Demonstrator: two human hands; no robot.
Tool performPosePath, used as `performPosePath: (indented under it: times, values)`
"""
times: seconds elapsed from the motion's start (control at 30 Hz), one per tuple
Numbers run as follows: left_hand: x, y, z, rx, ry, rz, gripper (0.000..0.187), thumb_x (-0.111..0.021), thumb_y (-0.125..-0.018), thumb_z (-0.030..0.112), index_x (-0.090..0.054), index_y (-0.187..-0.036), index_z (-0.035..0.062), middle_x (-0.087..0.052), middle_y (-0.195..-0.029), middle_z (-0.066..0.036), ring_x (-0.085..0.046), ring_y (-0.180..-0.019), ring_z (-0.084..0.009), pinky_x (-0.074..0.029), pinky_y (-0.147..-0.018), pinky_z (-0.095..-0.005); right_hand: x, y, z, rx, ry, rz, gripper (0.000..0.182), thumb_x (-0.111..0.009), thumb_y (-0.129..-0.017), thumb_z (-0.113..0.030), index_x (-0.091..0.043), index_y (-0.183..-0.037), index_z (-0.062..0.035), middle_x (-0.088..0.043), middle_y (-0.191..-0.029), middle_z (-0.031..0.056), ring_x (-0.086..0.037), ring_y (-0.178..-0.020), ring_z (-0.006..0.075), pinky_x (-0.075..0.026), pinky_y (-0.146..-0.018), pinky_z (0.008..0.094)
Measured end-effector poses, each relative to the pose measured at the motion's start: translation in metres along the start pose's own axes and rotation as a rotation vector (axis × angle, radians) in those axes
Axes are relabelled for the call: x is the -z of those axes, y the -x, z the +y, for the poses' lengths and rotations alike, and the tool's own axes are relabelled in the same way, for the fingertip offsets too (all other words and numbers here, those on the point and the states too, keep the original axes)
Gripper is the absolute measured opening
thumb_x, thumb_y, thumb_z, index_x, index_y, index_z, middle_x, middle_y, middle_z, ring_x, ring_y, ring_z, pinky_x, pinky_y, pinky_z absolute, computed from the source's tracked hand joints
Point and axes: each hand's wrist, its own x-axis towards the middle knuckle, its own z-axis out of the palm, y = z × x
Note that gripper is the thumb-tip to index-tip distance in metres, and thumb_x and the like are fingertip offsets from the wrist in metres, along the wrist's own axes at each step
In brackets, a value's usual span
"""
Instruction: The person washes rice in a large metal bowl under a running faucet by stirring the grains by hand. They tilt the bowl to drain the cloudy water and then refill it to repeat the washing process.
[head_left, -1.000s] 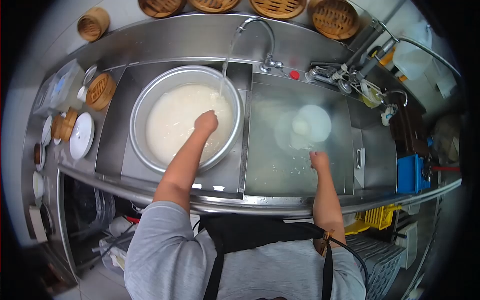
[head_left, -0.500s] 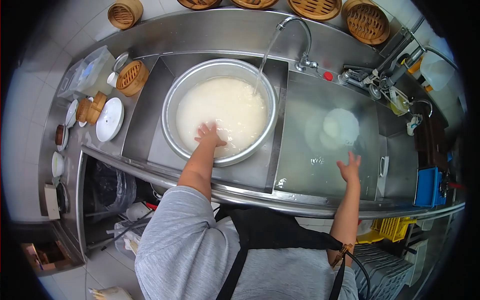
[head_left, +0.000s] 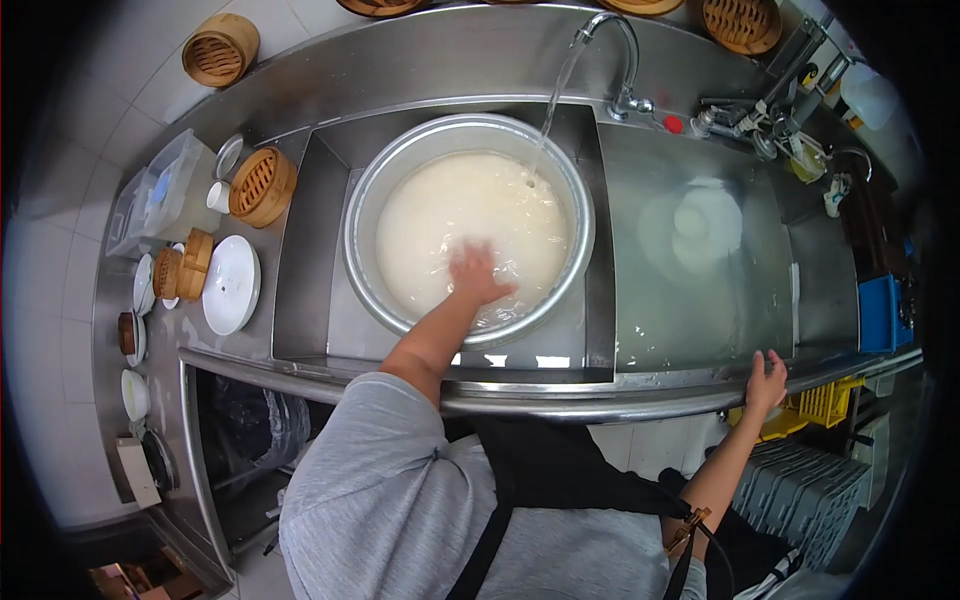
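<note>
A big round metal basin [head_left: 360, 240] sits in the left sink, filled with cloudy whitish water [head_left: 430, 205]. My left hand [head_left: 480, 272] is at the surface of this water with its fingers spread, slightly blurred, holding nothing. Water runs from the curved faucet [head_left: 632, 60] into the basin's upper right side. My right hand [head_left: 766, 382] is at the front edge of the right sink, fingers apart and with nothing in them. Pale round objects [head_left: 705, 222] lie under the water of the right sink [head_left: 680, 320]; what they are is unclear.
Bamboo steamers [head_left: 262, 188], a white oval plate [head_left: 231, 285] and clear plastic containers [head_left: 180, 190] stand on the left counter. More steamers line the back ledge. At the right are metal utensils [head_left: 765, 140], a blue container [head_left: 880, 313] and a yellow basket [head_left: 828, 402] below.
My left hand has moved right within the basin. My right hand has drawn back from over the right sink to its front edge, further right. The view has shifted a little.
</note>
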Motion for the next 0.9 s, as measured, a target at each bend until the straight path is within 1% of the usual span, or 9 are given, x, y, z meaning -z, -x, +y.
performPosePath:
  times: [0.1,0.2,0.33,0.53,0.63,0.73,0.83,0.87,0.9]
  values:
    - [0.002,0.000,0.000,0.014,0.134,0.172,0.098,-0.050,-0.063,0.065,-0.003,-0.134,0.0162,0.000,-0.137,-0.021,0.002,-0.127,-0.0359,-0.003,-0.100,-0.0503,0.014,0.004,-0.025,-0.134,0.051,-0.056,0.040,-0.054,-0.072,-0.047,-0.056,-0.101,-0.0201,-0.048,-0.115,0.0010,-0.042,-0.109,0.0215,-0.018,-0.095,0.0487]
    - [0.010,-0.011,-0.020,0.240,0.200,0.153,0.094,-0.050,-0.065,0.064,-0.005,-0.134,0.0184,-0.001,-0.137,-0.021,0.001,-0.127,-0.0359,-0.004,-0.099,-0.0517,0.017,0.007,-0.031,-0.137,0.113,-0.059,0.038,-0.053,-0.072,-0.044,-0.056,-0.101,-0.0196,-0.049,-0.114,0.0012,-0.043,-0.107,0.0211,-0.019,-0.093,0.0499]
    - [0.007,-0.022,-0.036,0.263,0.347,0.132,0.089,-0.048,-0.068,0.061,-0.005,-0.134,0.0193,-0.001,-0.137,-0.019,0.001,-0.127,-0.0330,-0.004,-0.100,-0.0485,0.021,0.009,-0.038,-0.153,0.173,-0.085,0.035,-0.052,-0.072,-0.040,-0.057,-0.099,-0.0190,-0.049,-0.113,0.0018,-0.043,-0.106,0.0213,-0.020,-0.093,0.0500]
    - [-0.013,-0.040,-0.003,-0.109,-0.079,0.342,0.083,-0.050,-0.069,0.057,-0.013,-0.134,0.0206,-0.012,-0.136,-0.019,-0.005,-0.127,-0.0327,-0.006,-0.101,-0.0478,0.023,0.009,-0.041,-0.159,0.197,-0.107,0.032,-0.051,-0.073,-0.039,-0.057,-0.096,-0.0181,-0.050,-0.110,0.0018,-0.044,-0.106,0.0210,-0.022,-0.092,0.0503]
    - [-0.009,-0.040,0.014,-0.203,0.014,0.305,0.079,-0.053,-0.068,0.053,-0.018,-0.132,0.0212,-0.015,-0.136,-0.017,-0.006,-0.127,-0.0332,-0.005,-0.101,-0.0490,0.022,0.008,-0.040,-0.147,0.212,-0.118,0.031,-0.051,-0.073,-0.039,-0.057,-0.095,-0.0178,-0.050,-0.109,0.0016,-0.043,-0.106,0.0209,-0.022,-0.091,0.0499]
    - [-0.013,-0.047,0.026,-0.556,-0.231,0.375,0.074,-0.058,-0.065,0.047,-0.031,-0.128,0.0189,-0.017,-0.135,-0.019,-0.005,-0.126,-0.0379,-0.009,-0.100,-0.0510,0.023,0.008,-0.041,-0.151,0.216,-0.127,0.031,-0.051,-0.073,-0.038,-0.057,-0.095,-0.0180,-0.051,-0.109,0.0012,-0.044,-0.106,0.0208,-0.023,-0.091,0.0495]
    - [0.005,-0.040,0.025,-0.822,-0.277,0.204,0.067,-0.054,-0.069,0.048,-0.033,-0.127,0.0197,-0.019,-0.135,-0.015,-0.007,-0.126,-0.0344,-0.008,-0.101,-0.0484,0.020,0.007,-0.038,-0.133,0.230,-0.120,0.031,-0.051,-0.073,-0.038,-0.058,-0.095,-0.0180,-0.051,-0.108,0.0012,-0.044,-0.105,0.0206,-0.023,-0.091,0.0493]
    - [0.005,-0.046,0.023,-0.789,-0.178,0.299,0.061,-0.052,-0.071,0.048,-0.039,-0.123,0.0187,-0.022,-0.133,-0.016,-0.010,-0.126,-0.0337,-0.011,-0.101,-0.0484,0.020,0.007,-0.040,-0.136,0.232,-0.124,0.031,-0.051,-0.073,-0.038,-0.058,-0.095,-0.0181,-0.051,-0.108,0.0011,-0.044,-0.105,0.0206,-0.023,-0.090,0.0492]
    - [0.009,-0.051,0.023,-0.628,-0.056,0.276,0.061,-0.052,-0.071,0.049,-0.039,-0.123,0.0181,-0.022,-0.133,-0.016,-0.011,-0.126,-0.0330,-0.011,-0.100,-0.0485,0.021,0.006,-0.041,-0.139,0.236,-0.129,0.030,-0.051,-0.073,-0.038,-0.058,-0.095,-0.0182,-0.051,-0.108,0.0010,-0.044,-0.105,0.0206,-0.024,-0.090,0.0491]
